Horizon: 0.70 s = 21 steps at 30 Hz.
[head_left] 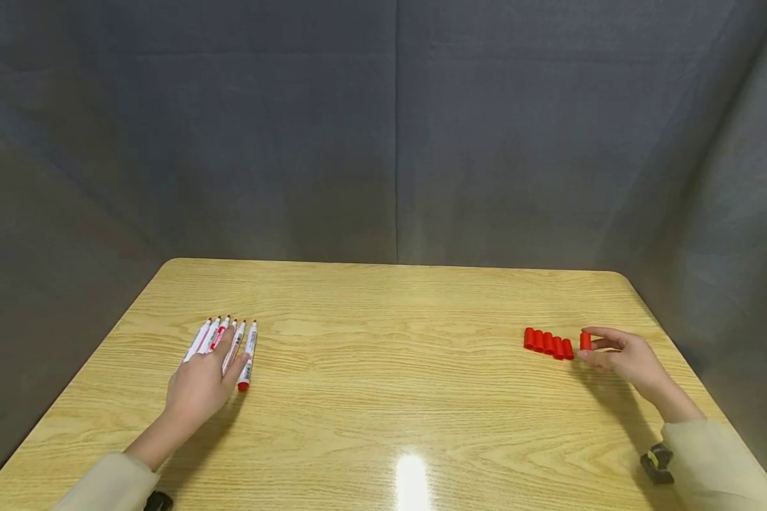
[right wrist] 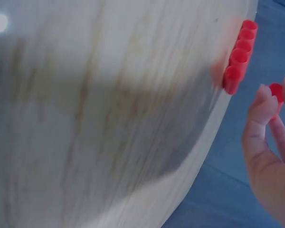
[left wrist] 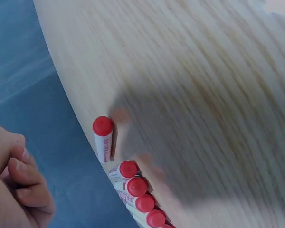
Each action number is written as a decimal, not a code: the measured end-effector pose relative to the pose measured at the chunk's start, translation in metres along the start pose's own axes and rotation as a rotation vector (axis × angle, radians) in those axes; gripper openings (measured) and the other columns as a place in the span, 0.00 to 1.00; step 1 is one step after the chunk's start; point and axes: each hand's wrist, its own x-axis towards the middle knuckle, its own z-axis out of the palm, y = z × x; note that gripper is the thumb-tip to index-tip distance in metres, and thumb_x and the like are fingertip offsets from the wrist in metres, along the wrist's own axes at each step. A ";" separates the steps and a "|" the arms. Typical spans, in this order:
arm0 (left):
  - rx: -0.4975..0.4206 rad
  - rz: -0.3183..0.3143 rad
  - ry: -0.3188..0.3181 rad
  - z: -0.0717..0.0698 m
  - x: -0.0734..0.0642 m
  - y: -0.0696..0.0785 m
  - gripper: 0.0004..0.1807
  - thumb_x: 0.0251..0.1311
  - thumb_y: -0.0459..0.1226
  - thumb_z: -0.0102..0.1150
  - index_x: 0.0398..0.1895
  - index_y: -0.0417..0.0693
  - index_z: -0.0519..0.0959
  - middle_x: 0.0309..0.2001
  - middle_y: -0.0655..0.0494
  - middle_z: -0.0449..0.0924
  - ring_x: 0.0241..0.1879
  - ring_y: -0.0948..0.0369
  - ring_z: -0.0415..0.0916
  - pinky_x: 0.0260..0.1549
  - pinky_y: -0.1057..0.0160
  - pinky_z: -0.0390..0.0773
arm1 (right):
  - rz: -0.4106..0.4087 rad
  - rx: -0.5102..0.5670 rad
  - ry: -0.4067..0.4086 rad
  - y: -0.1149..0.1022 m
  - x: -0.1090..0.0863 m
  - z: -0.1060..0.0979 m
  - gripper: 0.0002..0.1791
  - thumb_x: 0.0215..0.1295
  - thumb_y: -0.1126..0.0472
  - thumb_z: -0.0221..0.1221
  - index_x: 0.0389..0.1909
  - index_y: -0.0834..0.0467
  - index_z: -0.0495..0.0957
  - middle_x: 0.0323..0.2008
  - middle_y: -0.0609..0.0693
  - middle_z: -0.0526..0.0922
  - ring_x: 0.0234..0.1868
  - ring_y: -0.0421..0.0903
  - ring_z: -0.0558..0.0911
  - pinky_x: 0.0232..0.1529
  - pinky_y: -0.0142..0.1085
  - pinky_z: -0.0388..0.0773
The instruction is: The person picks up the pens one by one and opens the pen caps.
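Observation:
On the left of the table, several white markers [head_left: 197, 342] lie side by side, uncapped, tips away from me and red ends [left wrist: 137, 186] near. My left hand [head_left: 194, 387] is over this row, with its index finger along the markers and its thumb beside the rightmost marker [head_left: 249, 355], which lies slightly apart. In the left wrist view the fingers [left wrist: 31, 190] are loosely curled, with nothing visible in them. At the right, my right hand [head_left: 635, 362] pinches a red marker cap [head_left: 585, 341] between thumb and fingers. It is just right of a row of red caps [head_left: 547, 344].
The wooden table [head_left: 390, 397] has rounded far corners, and a wide stretch of it separates the markers from the caps. Grey cloth [head_left: 294, 142] hangs behind and at both sides. Dark devices [head_left: 657, 463] are at both wrists.

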 end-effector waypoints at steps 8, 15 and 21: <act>-0.028 0.011 -0.013 -0.004 -0.003 -0.001 0.29 0.62 0.42 0.53 0.61 0.32 0.64 0.06 0.60 0.55 0.08 0.65 0.50 0.07 0.65 0.52 | 0.047 -0.015 -0.089 0.009 0.011 -0.003 0.34 0.53 0.65 0.64 0.57 0.78 0.62 0.34 0.58 0.74 0.29 0.38 0.75 0.30 0.34 0.78; -0.062 -0.011 -0.018 -0.008 -0.006 -0.005 0.30 0.63 0.42 0.51 0.63 0.32 0.62 0.08 0.60 0.56 0.09 0.64 0.52 0.06 0.66 0.53 | 0.085 0.071 -0.160 0.016 0.016 -0.004 0.35 0.54 0.68 0.62 0.57 0.81 0.58 0.32 0.56 0.79 0.30 0.41 0.80 0.32 0.36 0.79; -0.071 0.001 -0.015 -0.007 -0.006 -0.005 0.31 0.62 0.42 0.52 0.63 0.34 0.62 0.07 0.60 0.55 0.08 0.65 0.50 0.06 0.66 0.52 | 0.118 0.046 -0.193 0.018 0.019 -0.004 0.36 0.55 0.66 0.62 0.58 0.80 0.57 0.32 0.54 0.79 0.29 0.41 0.80 0.32 0.36 0.79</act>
